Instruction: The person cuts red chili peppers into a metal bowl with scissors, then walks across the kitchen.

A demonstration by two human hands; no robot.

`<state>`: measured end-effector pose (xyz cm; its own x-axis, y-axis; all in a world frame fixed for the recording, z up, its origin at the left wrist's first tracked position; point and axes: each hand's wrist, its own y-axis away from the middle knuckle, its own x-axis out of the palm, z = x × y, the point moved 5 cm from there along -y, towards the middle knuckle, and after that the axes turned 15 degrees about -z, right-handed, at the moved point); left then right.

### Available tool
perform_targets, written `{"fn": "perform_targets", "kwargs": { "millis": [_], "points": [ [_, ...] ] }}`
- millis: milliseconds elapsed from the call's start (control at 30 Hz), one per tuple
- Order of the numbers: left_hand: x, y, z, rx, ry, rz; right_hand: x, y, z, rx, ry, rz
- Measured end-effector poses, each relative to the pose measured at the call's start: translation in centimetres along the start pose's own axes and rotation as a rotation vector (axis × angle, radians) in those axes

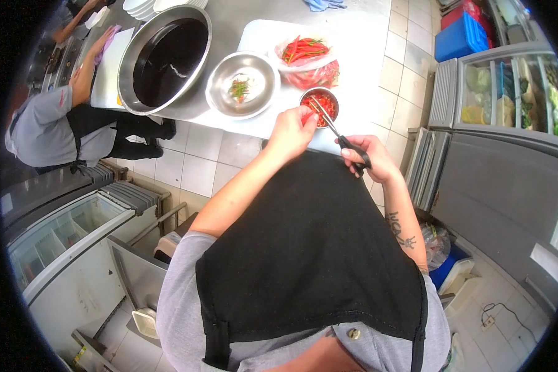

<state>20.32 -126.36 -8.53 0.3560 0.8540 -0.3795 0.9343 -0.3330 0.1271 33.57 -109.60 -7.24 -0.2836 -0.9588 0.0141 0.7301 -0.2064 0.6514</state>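
One steel worktable is bearing everything nearest the hands, starting with a wide mixing bowl that is standing to the left and looks light and thin-walled, best lifted by its rim. Just beside it, a clear plastic bag is slumping around whole red chillies; it should feel soft and slippery, so its gathered mouth would be the surer hold. The scissors are slanting between the right hand and the small steel bowl; they are likely stiff and fairly light, with the black handles offering the safe grip and the blades the slick, risky part. The right hand is gripping those handles, nearer the body than the small bowl. The left hand is holding its thumb and fingers together in a pinch at the small bowl's near left edge; what lies between the fingertips I cannot tell. That small steel bowl is sitting just ahead of both hands, nearer the left, and is holding chopped red chillies, which are probably wet, slippery and easily crushed, better scooped than picked singly.
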Motion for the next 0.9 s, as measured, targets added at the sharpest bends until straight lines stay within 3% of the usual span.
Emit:
{"fn": "perform_targets", "kwargs": {
  "millis": [500, 700, 900],
  "points": [
    [0.4, 0.0, 0.3, -0.009, -0.051, 0.054, 0.3, -0.5, -0.6, -0.008, 0.037, -0.034],
    [0.4, 0.0, 0.1, 0.11, -0.035, -0.014, 0.2, 0.1, -0.1, -0.004, 0.036, -0.024],
    [0.0, 0.0, -1.2, 0.046, -0.063, 0.037, 0.0, 0.1, -0.3, -0.001, 0.025, -0.002]
  ]
}}
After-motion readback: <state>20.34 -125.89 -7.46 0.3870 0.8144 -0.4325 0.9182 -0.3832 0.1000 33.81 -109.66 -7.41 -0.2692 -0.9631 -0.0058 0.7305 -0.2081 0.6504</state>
